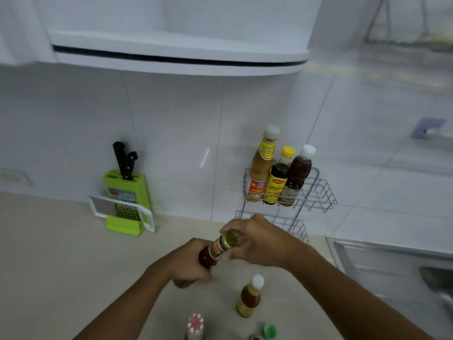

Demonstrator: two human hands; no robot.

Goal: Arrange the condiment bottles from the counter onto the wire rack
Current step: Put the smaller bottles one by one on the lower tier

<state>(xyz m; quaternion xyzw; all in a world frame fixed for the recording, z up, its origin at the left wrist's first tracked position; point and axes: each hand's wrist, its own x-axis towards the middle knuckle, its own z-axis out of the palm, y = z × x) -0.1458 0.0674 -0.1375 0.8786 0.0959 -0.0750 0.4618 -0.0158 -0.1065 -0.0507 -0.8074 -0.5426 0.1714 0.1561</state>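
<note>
A dark sauce bottle with a gold cap [215, 250] is held tilted above the counter. My left hand [188, 262] grips its body and my right hand [259, 241] wraps its cap end. The wire rack [318, 192] hangs on the tiled wall behind; its upper tier holds three bottles: a tall tan one [262, 168], a yellow-capped dark one [278, 177] and a white-capped brown one [297, 175]. On the counter stand an orange sauce bottle with a white cap [250, 296], a red-and-white capped bottle [195, 326] and a green-capped one [269, 332] at the bottom edge.
A green knife block [126, 190] with a grater [127, 212] leaning on it stands at the back left of the beige counter [61, 253]. A steel sink [392, 266] lies to the right. A white range hood [176, 55] overhangs.
</note>
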